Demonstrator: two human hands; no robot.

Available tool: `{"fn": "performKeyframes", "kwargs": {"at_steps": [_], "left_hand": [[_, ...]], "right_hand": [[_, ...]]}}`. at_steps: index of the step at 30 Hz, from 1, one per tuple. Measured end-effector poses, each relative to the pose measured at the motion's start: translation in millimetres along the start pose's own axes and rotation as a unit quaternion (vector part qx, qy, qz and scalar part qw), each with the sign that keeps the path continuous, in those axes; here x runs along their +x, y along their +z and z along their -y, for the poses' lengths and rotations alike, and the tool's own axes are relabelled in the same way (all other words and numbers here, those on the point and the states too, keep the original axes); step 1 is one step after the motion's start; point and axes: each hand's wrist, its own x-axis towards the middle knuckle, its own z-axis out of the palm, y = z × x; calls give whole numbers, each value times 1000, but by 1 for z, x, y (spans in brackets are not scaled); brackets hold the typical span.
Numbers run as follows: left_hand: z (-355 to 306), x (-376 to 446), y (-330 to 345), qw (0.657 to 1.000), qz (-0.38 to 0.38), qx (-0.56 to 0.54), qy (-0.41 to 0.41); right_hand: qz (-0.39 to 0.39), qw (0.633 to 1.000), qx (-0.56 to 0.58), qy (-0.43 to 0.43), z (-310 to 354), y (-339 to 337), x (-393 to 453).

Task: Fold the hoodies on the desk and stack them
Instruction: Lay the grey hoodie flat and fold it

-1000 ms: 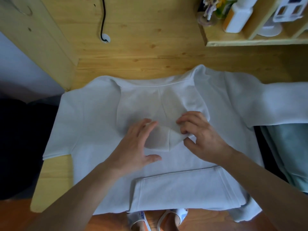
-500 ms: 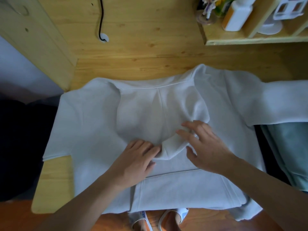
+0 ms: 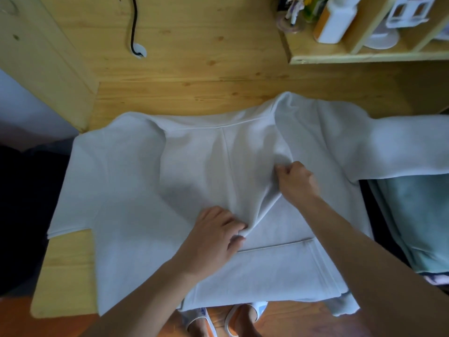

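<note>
A white hoodie (image 3: 136, 186) lies spread across the wooden desk (image 3: 218, 93), its hood (image 3: 218, 166) folded down over the body. Its right sleeve (image 3: 401, 144) stretches off to the right, and the bottom hem is folded up near the front edge. My left hand (image 3: 213, 242) pinches the lower tip of the hood between thumb and fingers. My right hand (image 3: 296, 183) grips the hood's right edge, fingers curled round a ridge of cloth. A pale green garment (image 3: 418, 215) lies at the right, partly under the sleeve.
A wooden shelf (image 3: 364, 57) at the back right holds a white bottle (image 3: 337, 18) and small items. A black cable (image 3: 133, 25) runs down the back panel. A wooden side panel (image 3: 43, 57) stands at the left. My feet in sandals (image 3: 218, 319) show below the desk's front edge.
Both hands went from lying flat on the hood to gripping it. The left slid toward me to the hood's tip; the right closed on its right edge, raising a ridge of cloth.
</note>
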Motion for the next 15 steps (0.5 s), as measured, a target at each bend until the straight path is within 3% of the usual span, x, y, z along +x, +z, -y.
{"fn": "performKeyframes", "kwargs": {"at_steps": [3,6,10,12,13,15], "left_hand": [[-3,-9,0,999,36,18,-1],[-7,-11,0,998,49,45,-3],[-7,-7,5,998,37,45,-35],[-8,-5,5,999,7,40,-37],[-9,-4,4,999,-16,34,-37],[-11,-2,-2,996,-68,19,-50]], "right_hand": [[-16,998,-48,44,4,3,-5],[-21,994,-107,28,7,8,-18],[25,994,-105,25,19,7,-12],[52,997,-11,54,19,5,0],[65,991,90,74,17,1,3],[69,936,336,80,7,-10,1]]}}
